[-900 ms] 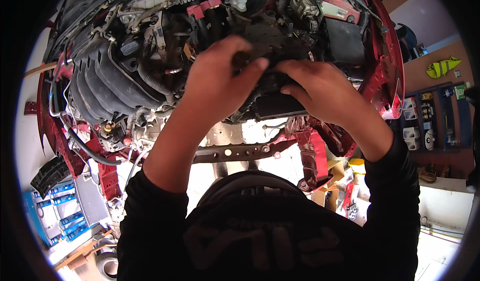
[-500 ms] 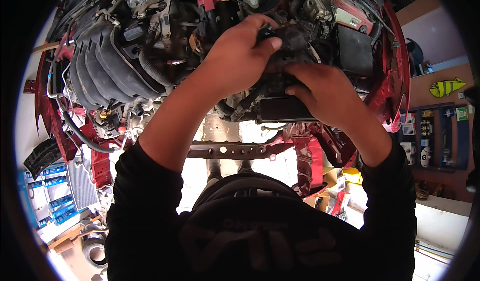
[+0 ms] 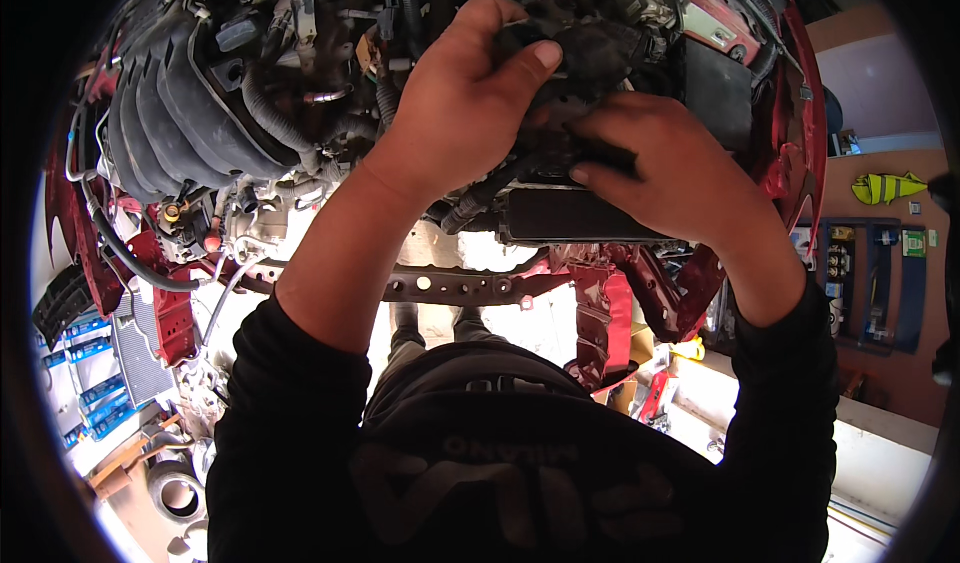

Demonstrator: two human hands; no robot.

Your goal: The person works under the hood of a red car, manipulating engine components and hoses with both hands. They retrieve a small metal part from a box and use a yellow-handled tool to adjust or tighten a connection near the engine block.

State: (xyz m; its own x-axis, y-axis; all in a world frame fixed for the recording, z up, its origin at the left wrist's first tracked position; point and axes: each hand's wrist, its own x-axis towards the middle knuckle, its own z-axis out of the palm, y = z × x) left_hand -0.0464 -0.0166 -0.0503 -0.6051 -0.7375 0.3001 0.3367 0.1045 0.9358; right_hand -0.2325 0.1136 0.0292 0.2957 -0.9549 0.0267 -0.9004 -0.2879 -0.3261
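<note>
My left hand (image 3: pixel 465 98) is curled round a dark part (image 3: pixel 595 58) in the engine bay, the thumb lying along its near side. What exactly the part is, I cannot make out in the shadow. To its right, my right hand (image 3: pixel 665 163) reaches in from the front with bent fingers and the thumb below. Its fingertips disappear among dark hoses and fittings, so the thing between them is hidden. Just below the hands sits a black rectangular box (image 3: pixel 580 215). A thick dark hose (image 3: pixel 470 203) runs beneath my left wrist.
A ribbed black engine cover (image 3: pixel 195 118) lies at the left, beside a corrugated hose (image 3: pixel 270 113). A perforated metal crossbar (image 3: pixel 450 285) spans the front, with a red body panel (image 3: pixel 603 313) right of it. Wall shelves (image 3: pixel 880 283) stand at far right; tyres (image 3: pixel 178 493) lie lower left.
The view has shifted slightly, so the engine bay sits higher and further left. Both hands stay at the same dark parts; my right hand's fingers have spread a little and moved slightly.
</note>
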